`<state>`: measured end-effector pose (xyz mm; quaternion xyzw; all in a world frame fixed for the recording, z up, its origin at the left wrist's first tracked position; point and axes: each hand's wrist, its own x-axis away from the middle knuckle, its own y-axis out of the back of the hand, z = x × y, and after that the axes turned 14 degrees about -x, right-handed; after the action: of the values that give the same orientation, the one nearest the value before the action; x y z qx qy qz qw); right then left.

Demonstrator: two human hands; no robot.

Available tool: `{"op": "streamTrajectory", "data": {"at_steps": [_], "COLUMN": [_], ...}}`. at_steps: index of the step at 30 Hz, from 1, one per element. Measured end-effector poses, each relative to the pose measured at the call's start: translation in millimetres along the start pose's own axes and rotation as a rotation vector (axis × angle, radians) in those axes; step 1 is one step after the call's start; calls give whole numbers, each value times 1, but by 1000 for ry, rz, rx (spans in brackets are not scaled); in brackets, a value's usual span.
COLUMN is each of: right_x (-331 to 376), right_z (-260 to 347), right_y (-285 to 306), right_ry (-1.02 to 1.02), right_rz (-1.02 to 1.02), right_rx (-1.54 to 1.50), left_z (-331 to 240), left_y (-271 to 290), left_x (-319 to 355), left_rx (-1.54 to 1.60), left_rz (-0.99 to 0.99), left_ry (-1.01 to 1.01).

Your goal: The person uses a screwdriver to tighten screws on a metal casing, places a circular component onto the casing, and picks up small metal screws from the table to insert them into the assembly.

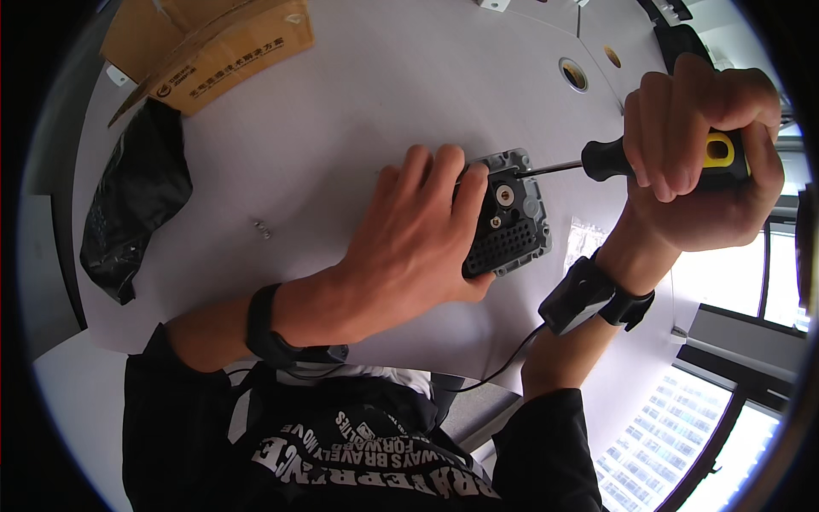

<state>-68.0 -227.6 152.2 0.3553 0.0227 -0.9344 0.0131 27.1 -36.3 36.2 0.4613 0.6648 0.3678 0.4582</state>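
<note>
The left hand [411, 239] grips a grey-black casing [514, 220] lying between both hands, the right hand [687, 141] clutching a screwdriver [606, 160].

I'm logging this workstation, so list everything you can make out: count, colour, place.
Table: one, pale grey, beneath the work
Cardboard box: one, brown, upper left
Bag: one, black, far left
Small metal pieces: few, exact count unclear, silver, centre-left
Device housing: one, black and grey, centre-right
Screwdriver: one, black and yellow handle, right of housing
Clear packet: one, transparent, lower right of housing
Table holes: two, silver-rimmed and yellowish, upper right
Windows: count unclear, bright, right edge
Wristbands: two, black, one per wrist
Shirt: one, black with white print, bottom
Left grip: one, bare, on housing
Right grip: one, bare, around screwdriver
</note>
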Motion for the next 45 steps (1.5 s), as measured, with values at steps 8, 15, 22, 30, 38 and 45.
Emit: {"op": "streamTrajectory", "data": {"at_steps": [8,15,22,30,38,45], "right_x": [12,13,17,19,20,20], "right_z": [8,6,6,5,5,5], "right_y": [-5,-11,-13,-16,-22,-30], "right_ry": [51,89,124,143,149,157], "right_rz": [-88,-140,-166,-211,-283,-371], "right_rx": [-17,36,78,112,107,157], "left_z": [-3,-4,-3,-5,-5,-5], "left_y": [-2,-1,-2,-4,-3,-2], "left_x": [2,2,3,3,4,4], "left_rx": [7,-21,-35,-79,-71,-74], "left_rz": [-29,-4,-36,-30,-51,-45], "left_ry": [-15,-27,-30,-34,-37,-30]}}
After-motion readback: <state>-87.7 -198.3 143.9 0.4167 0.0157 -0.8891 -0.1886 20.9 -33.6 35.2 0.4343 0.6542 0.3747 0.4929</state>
